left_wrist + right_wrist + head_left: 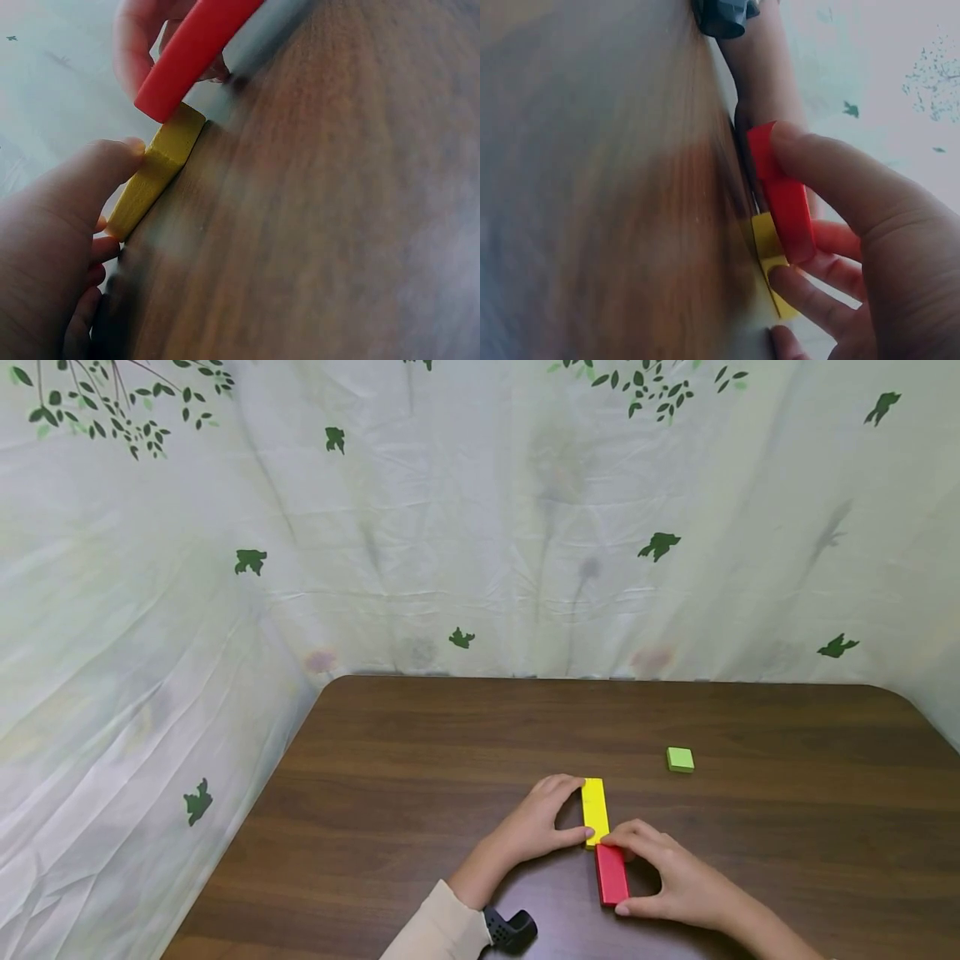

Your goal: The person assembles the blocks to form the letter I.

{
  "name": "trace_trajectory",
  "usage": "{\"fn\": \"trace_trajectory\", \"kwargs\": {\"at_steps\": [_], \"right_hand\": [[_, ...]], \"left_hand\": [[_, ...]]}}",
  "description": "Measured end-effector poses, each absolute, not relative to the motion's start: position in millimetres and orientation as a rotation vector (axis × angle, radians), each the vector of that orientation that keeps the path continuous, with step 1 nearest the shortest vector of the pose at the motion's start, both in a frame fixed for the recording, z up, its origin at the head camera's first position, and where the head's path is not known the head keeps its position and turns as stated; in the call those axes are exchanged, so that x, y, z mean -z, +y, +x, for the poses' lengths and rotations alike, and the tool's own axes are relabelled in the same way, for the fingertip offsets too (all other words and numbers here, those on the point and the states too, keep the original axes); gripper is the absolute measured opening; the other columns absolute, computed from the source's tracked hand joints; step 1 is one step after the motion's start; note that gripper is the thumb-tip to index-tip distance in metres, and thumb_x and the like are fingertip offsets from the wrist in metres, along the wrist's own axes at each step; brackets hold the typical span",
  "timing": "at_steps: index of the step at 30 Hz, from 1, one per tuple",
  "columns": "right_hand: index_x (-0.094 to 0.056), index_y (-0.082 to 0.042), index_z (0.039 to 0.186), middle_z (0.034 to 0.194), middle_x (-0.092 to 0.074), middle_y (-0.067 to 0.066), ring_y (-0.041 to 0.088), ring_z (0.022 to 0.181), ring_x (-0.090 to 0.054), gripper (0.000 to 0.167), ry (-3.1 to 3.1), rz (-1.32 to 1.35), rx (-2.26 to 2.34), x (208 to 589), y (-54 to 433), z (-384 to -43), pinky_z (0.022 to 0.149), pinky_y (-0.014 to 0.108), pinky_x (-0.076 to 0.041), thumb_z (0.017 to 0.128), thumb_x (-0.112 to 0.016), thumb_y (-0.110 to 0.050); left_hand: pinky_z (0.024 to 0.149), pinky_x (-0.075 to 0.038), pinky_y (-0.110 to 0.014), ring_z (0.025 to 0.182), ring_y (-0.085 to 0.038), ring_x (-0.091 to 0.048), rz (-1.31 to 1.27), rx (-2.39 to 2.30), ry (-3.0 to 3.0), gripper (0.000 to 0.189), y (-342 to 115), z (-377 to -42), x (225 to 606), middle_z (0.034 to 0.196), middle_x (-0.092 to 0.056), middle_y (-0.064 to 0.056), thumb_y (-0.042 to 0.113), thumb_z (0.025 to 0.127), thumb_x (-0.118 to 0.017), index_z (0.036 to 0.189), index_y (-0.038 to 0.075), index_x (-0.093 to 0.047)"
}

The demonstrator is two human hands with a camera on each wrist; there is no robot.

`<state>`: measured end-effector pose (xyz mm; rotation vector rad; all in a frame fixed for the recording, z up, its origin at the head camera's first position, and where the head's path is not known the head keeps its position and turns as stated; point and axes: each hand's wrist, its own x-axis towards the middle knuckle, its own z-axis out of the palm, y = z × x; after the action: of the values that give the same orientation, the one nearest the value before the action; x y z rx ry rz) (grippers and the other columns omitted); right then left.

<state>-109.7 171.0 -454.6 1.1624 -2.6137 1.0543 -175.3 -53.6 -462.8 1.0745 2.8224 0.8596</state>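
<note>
A yellow rectangular block (595, 806) lies flat on the wooden table. My left hand (536, 827) holds it by its two ends, the thumb (124, 154) at the near end and the fingers at the far end. My right hand (678, 881) grips a red rectangular block (612, 877) lengthwise between thumb and fingers. In the left wrist view the red block (191, 60) appears lifted off the table, its lower end by the yellow block (154, 180). Whether the two blocks touch cannot be told. A right fingertip is close to the yellow block (763, 236) in the right wrist view.
A small light green block (680, 760) lies farther back on the brown wooden table (420, 735), right of the yellow block. A black device (512, 932) is worn at the left wrist. Behind the table hangs a pale curtain (480, 527) with leaf prints.
</note>
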Motion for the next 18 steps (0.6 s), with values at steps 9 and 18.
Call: {"fn": "trace_trajectory", "kwargs": {"at_steps": [9, 18], "right_hand": [[-0.055, -0.029, 0.118, 0.115, -0.042, -0.018, 0.008, 0.094, -0.040, 0.059, -2.682, 1.092, -0.954, 456.6, 165.8, -105.0, 0.073, 0.031, -0.042, 0.066, -0.074, -0.049], [-0.056, -0.030, 0.117, 0.109, -0.040, -0.020, 0.007, 0.091, -0.037, 0.063, -2.697, 1.075, -0.910, 460.7, 164.6, -103.6, 0.073, 0.030, -0.039, 0.062, -0.073, -0.056]], "left_hand": [[0.099, -0.032, -0.030, 0.120, -0.018, -0.036, 1.071, -0.865, 2.827, 0.063, -53.0, -175.8, 463.1, 0.128, -0.044, -0.002, 0.040, 0.082, -0.062, 0.133, 0.009, -0.042], [0.099, -0.032, -0.031, 0.121, -0.018, -0.036, 1.058, -0.850, 2.825, 0.063, -52.9, -176.0, 464.1, 0.129, -0.044, -0.002, 0.040, 0.082, -0.062, 0.132, 0.009, -0.042]]}}
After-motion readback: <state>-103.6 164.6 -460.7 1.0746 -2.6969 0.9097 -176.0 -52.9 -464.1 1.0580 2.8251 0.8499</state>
